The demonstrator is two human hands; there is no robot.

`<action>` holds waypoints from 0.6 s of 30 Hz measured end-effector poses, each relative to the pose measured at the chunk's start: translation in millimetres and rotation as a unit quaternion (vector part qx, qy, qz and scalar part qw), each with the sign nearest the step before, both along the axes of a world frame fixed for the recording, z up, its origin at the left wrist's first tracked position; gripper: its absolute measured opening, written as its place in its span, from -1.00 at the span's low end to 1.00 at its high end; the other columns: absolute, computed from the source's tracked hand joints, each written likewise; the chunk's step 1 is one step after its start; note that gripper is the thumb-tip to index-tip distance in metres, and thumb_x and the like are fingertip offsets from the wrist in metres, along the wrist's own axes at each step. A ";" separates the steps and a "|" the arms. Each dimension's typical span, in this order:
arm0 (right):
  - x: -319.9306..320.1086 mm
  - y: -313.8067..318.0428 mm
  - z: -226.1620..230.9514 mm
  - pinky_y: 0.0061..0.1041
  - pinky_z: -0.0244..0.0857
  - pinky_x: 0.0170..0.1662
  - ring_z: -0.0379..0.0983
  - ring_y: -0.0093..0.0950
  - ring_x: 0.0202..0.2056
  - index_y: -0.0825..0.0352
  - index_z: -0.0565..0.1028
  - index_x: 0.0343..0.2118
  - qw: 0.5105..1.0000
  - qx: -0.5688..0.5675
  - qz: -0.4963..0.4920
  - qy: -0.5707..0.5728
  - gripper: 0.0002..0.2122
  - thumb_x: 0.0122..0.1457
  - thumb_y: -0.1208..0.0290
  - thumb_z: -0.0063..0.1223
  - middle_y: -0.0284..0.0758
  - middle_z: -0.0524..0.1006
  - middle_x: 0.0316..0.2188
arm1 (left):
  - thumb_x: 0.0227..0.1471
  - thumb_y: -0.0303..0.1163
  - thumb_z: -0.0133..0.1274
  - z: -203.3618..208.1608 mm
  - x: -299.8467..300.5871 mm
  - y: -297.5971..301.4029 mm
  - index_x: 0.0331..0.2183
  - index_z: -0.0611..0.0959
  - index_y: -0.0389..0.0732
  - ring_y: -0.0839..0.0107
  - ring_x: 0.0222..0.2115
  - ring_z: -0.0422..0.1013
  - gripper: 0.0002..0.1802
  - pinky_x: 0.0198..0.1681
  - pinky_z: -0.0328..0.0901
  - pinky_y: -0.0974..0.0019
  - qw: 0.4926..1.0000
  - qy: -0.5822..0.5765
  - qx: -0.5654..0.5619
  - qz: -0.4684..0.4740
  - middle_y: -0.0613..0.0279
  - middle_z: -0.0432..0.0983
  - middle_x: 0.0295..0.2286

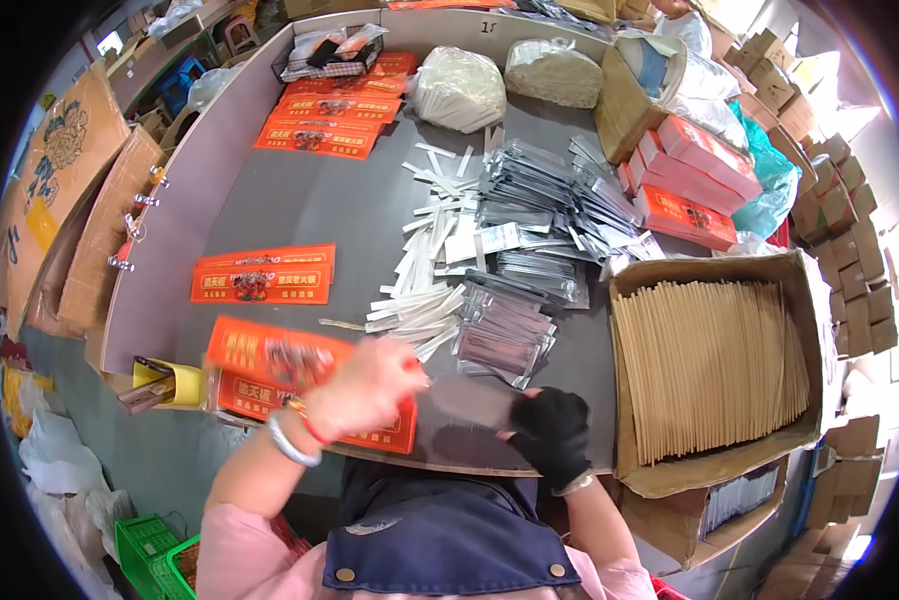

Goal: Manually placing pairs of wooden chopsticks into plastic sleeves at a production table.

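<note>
My left hand [370, 388], bare and slightly smeared by motion, has its fingers closed at the right end of a blurred orange printed packet [275, 350]. Under it on the table lie more orange printed packets [385, 430]. To the right, my right hand [552, 425] wears a black fingerless glove and pinches a small flat translucent sachet [465, 400]. The sachet's free end points at my left fingertips; whether they touch it I cannot tell. Just beyond lie brownish flat sachets [505, 335] and a loose heap of narrow white paper-wrapped strips [415, 315].
Dark silvery sachets [530, 195] are heaped mid-table. A cardboard box [625, 470] of thin wooden sticks [715, 370] stands at the right. Other orange packets [265, 275] lie left. Two plastic-wrapped bundles [460, 88] sit at the back. A yellow holder [185, 385] is at the left edge.
</note>
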State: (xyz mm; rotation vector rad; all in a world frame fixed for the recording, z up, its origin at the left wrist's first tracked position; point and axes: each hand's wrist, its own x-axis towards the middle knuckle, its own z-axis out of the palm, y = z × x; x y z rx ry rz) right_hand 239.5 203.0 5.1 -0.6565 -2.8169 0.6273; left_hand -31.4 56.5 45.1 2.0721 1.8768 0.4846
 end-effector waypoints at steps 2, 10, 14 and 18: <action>10.7 6.5 3.1 -0.21 0.12 -0.06 0.40 -0.28 -0.20 0.23 0.45 -0.19 0.997 0.007 -0.072 0.005 -0.46 -0.18 -0.01 0.32 -0.30 0.48 -0.28 | -0.44 -0.53 0.19 5.7 -33.4 -4.7 -0.47 0.59 -0.21 0.01 -0.15 0.31 -0.71 -0.08 0.26 0.02 0.983 0.094 0.116 0.107 0.03 0.39 -0.23; 4.5 -16.4 6.0 -0.19 0.02 0.07 0.38 -0.32 -0.14 0.20 0.46 -0.11 0.999 0.013 -0.025 -0.040 -0.42 -0.20 0.00 0.32 -0.34 0.47 -0.23 | -0.38 0.09 0.41 -81.9 57.5 -62.4 0.09 0.43 -0.25 -0.10 0.19 0.04 0.03 0.26 -0.20 -0.28 0.917 -0.036 -0.012 0.396 -0.06 0.21 0.11; 3.3 -19.5 8.6 -0.19 0.04 0.03 0.39 -0.31 -0.17 0.20 0.47 -0.13 0.998 0.032 0.008 -0.053 -0.42 -0.20 -0.05 0.31 -0.34 0.48 -0.24 | -0.37 0.08 0.41 -86.0 53.2 -66.7 0.12 0.38 -0.28 -0.08 0.22 0.00 0.07 0.27 -0.25 -0.27 0.918 -0.090 -0.033 0.385 -0.06 0.21 0.13; -13.7 -30.5 -3.3 -0.19 0.08 0.00 0.39 -0.28 -0.18 0.22 0.47 -0.14 0.998 -0.017 0.047 -0.030 -0.42 -0.16 -0.10 0.28 -0.30 0.49 -0.24 | -0.37 0.06 0.41 -82.0 51.0 -62.8 0.15 0.34 -0.29 -0.10 0.23 -0.02 0.11 0.27 -0.26 -0.27 0.917 -0.080 -0.055 0.386 -0.06 0.20 0.16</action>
